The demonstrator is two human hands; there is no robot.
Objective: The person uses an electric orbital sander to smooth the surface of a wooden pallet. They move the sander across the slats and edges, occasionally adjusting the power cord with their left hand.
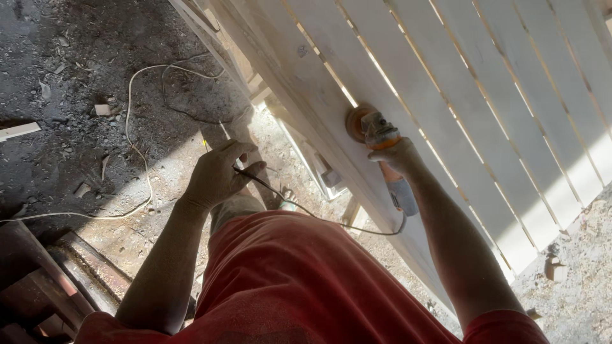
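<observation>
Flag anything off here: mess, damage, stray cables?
The power cord runs from the angle grinder in the right hand across the body to the left hand, hanging loose. A white cable loops over the floor, which is littered with wood offcuts and dust. The slatted wooden panel shows no damage.

Slatted wooden panel (446, 95): pale cream-white boards, striped by thin bright gaps running in parallel diagonal lines. Angle grinder (386, 159): orange body, grey-blue rear section, dull orange-brown sanding disc (357, 121), black cable (306, 210) trailing from it. Second cord (131, 127) on the ground: off-white, looping over dark grey soil. Ground (76, 76): charcoal grey in shade, sandy tan where sunlit, speckled with pale wood chips. Shirt (287, 286): faded red, plain, without pattern. Small offcut (102, 109): light beige. Timber (32, 274) at lower left: dark reddish brown. Right hand (398, 156) and left hand (217, 175): dusted greyish.
</observation>
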